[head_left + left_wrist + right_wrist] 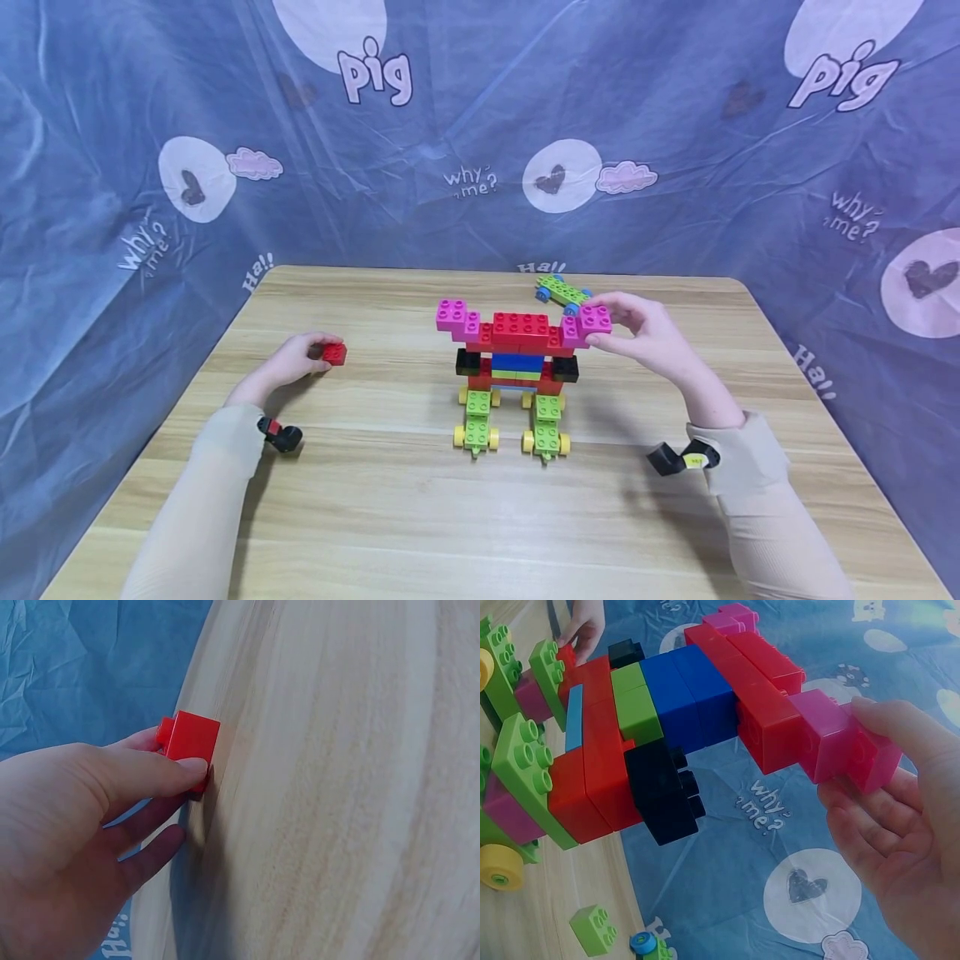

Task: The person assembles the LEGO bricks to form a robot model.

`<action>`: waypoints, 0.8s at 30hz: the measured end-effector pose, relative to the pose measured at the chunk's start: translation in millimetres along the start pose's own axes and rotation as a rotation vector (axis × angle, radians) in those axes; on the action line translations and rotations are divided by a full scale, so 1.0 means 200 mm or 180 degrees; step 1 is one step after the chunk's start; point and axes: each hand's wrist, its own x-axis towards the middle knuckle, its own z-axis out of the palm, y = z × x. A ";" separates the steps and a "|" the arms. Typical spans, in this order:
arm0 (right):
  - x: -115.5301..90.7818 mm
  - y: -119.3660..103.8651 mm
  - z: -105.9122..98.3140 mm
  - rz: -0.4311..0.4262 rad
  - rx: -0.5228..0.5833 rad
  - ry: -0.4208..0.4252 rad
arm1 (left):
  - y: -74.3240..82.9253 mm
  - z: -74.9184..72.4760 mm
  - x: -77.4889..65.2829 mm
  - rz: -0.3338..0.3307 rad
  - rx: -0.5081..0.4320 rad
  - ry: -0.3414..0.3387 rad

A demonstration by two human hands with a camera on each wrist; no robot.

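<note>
A toy figure of building bricks stands upright on the table, with a red top brick, a blue middle brick and black bricks at its sides. Green bases with yellow wheels carry it. My right hand pinches the pink brick at the figure's upper right end, thumb on one side and fingers on the other. Away to the left, my left hand holds a small red brick between thumb and fingers, close to the tabletop. Another pink brick tops the figure's left end.
Behind the figure lies a green wheeled base with blue wheels. A green brick shows low in the right wrist view. The wooden table ends at a blue printed cloth at the back and sides.
</note>
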 end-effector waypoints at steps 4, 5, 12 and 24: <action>0.00 0.00 0.00 0.0009 -0.0002 0.0005 | 0.01 0.00 0.00 -0.0057 0.0002 0.0002; 0.00 0.00 0.00 0.0009 0.0000 0.0004 | 0.01 0.00 0.00 -0.0080 -0.0019 0.0007; 0.00 0.00 0.00 -0.0017 0.0034 0.0002 | 0.09 -0.02 0.03 -0.0025 -0.0096 0.0170; 0.00 -0.01 0.00 0.0011 0.0020 0.0017 | 0.38 -0.04 0.12 0.0125 -0.0045 0.0591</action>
